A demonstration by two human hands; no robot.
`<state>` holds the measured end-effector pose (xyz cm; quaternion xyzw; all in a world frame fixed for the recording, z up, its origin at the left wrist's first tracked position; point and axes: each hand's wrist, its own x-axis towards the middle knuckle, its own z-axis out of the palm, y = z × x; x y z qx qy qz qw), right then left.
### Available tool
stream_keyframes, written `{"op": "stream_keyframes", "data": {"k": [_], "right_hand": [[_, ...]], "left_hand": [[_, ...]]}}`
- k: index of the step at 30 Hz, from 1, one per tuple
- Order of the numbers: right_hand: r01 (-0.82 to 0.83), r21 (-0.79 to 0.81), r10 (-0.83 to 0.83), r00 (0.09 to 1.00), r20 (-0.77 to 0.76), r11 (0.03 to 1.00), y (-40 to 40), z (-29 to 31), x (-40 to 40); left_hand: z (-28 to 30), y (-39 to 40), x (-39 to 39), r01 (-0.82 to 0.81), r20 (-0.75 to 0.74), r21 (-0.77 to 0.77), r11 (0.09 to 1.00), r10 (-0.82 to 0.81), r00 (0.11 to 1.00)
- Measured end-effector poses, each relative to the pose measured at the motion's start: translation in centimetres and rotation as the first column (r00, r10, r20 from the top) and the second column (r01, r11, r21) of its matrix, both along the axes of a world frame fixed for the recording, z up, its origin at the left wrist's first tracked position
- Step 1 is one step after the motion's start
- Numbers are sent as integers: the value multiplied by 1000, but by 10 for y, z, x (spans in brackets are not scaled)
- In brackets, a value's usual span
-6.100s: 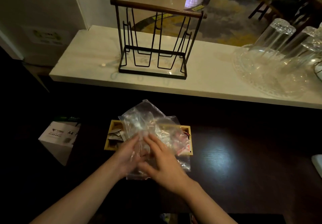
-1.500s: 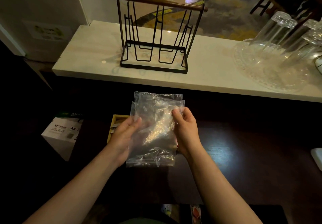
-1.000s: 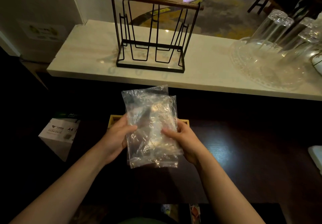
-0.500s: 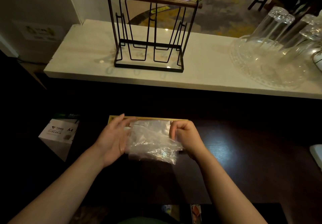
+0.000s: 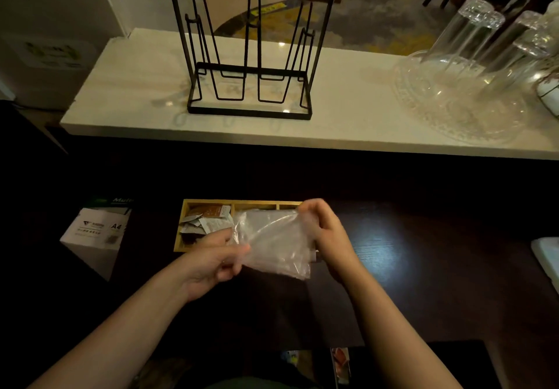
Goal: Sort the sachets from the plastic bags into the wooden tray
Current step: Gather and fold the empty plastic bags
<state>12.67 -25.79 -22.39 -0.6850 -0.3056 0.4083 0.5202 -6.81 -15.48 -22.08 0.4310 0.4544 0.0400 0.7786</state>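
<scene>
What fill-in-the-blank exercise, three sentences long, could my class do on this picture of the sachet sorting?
1. Both hands, the left hand and the right hand, hold a clear plastic ____.
2. The sachets lie in the ____ compartment of the wooden tray.
3. The black wire rack stands on the ____ counter.

Missing words: bag; left; white

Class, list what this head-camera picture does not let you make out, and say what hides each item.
- Middle and right compartments of the wooden tray: head view, covered by the plastic bags and the right hand.
- Print on the sachets: too small and dim.
- White object: cut off by the right edge.
- Left hand fingertips: behind the plastic.
</scene>
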Motion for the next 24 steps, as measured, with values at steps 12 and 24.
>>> {"op": "stream_keyframes", "data": {"k": [12, 24], "right_hand": [[133, -91, -161, 826, -540, 987, -45, -49, -46], [622, -294, -667, 532, -521, 725, -137, -83, -3]], "left_hand": [[-22, -68, 54, -191, 220, 11, 981, 184, 958], [-63, -110, 135, 443, -214, 695, 566, -424, 880]]}}
